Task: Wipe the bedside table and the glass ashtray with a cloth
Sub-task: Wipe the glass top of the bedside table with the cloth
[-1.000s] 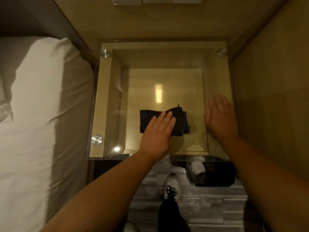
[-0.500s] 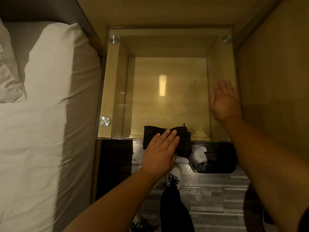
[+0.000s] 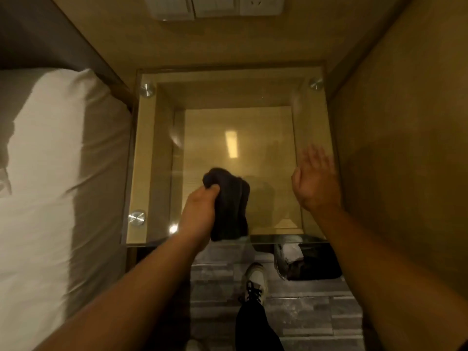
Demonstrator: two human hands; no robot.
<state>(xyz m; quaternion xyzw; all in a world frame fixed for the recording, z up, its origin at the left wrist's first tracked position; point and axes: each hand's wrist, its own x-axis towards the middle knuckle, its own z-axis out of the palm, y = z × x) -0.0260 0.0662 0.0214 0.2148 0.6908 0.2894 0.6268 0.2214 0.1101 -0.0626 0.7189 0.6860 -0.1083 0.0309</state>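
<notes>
Since a moment ago your left hand (image 3: 200, 214) has gone from pressing flat to bunching the one dark cloth (image 3: 229, 206) in its fingers (image 3: 211, 190), closed round the cloth's upper end; the rest hangs toward six o'clock over the near edge. One bed (image 3: 50, 186) lies at nine o'clock. One glass tabletop (image 3: 253, 117) carries three visible metal studs. Your right hand (image 3: 315, 178), at three o'clock of the cloth, is spread open, holding nothing. One shoe (image 3: 255, 279) shows at six o'clock.

Glossy glass-topped wooden bedside table (image 3: 311, 117); matt dark cloth (image 3: 229, 206), probably towelling.
</notes>
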